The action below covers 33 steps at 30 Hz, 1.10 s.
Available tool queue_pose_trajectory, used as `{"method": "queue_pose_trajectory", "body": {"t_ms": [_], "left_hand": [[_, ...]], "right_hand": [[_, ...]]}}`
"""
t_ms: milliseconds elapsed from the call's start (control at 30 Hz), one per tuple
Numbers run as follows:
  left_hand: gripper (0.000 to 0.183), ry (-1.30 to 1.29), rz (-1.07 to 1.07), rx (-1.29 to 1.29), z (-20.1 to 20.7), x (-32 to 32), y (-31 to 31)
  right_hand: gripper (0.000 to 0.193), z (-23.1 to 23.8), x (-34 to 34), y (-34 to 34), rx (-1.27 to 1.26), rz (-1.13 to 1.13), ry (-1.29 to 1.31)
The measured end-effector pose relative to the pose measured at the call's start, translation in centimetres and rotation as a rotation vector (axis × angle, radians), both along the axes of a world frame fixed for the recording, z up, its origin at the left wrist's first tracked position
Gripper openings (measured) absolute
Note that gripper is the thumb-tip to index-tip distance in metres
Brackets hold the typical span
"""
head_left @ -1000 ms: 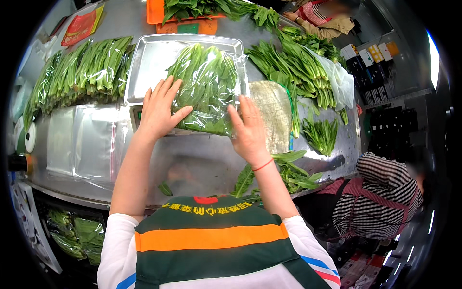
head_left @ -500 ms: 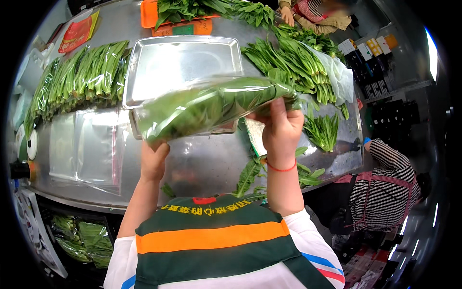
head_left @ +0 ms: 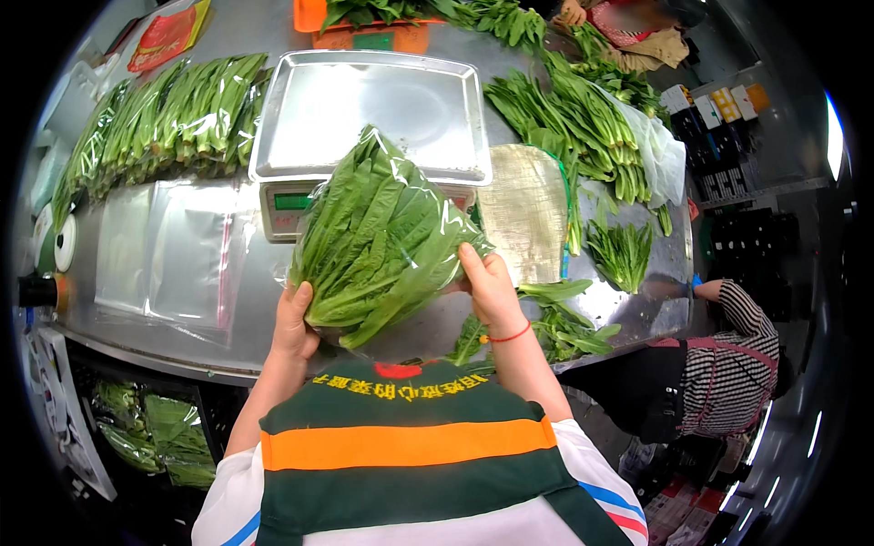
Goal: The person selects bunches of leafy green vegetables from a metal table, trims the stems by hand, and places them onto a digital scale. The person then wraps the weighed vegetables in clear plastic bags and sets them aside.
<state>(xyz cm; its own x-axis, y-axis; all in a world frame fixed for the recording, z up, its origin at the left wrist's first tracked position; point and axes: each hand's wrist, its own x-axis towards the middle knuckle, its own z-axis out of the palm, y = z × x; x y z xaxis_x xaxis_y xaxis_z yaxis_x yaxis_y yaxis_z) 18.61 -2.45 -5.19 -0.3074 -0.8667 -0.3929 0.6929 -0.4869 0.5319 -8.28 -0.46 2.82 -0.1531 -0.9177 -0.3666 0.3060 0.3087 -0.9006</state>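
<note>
Between my two hands is a clear plastic bag of leafy greens (head_left: 387, 237), held up in front of the metal-topped scale. My left hand (head_left: 294, 320) grips its lower left corner, thumb on the near face. On the opposite side my right hand (head_left: 490, 287) pinches the bag's right edge, thumb in front and the other fingers mostly hidden behind it. The scale's silver tray (head_left: 373, 96) lies just beyond, and the bag covers part of the scale's front with its green display (head_left: 293, 201).
Bagged greens (head_left: 173, 114) lie in a row at left, above flat clear bags (head_left: 187, 259). Loose greens (head_left: 583, 127) are heaped at right, near a worn board (head_left: 523, 214). A co-worker in stripes (head_left: 728, 382) stands at the right edge; another person's hand (head_left: 572, 13) shows at the far side.
The bag has turned from lying sideways to broad face up, and is nearer my body. Both hands came lower, the right one moving left. The scale's display and the board now show.
</note>
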Motion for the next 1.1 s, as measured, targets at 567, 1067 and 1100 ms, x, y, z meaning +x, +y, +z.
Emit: {"method": "queue_pose_trajectory", "body": {"t_ms": [567,1067,1100], "left_hand": [[0.05,-0.348,1.499,0.051,6.0,29.4,5.5],[0.033,-0.827,1.14,-0.182,3.2,21.1,-2.5],[0.031,-0.79,1.001,-0.241,5.5,16.6,-4.1]], "right_hand": [[0.059,-12.6,-6.9,0.8,-0.091,0.179,1.792],[0.026,-4.3,-7.4,-0.4,0.003,-0.39,1.136],[0.033,-4.8,-7.3,0.5,-0.236,-0.42,1.319]]}}
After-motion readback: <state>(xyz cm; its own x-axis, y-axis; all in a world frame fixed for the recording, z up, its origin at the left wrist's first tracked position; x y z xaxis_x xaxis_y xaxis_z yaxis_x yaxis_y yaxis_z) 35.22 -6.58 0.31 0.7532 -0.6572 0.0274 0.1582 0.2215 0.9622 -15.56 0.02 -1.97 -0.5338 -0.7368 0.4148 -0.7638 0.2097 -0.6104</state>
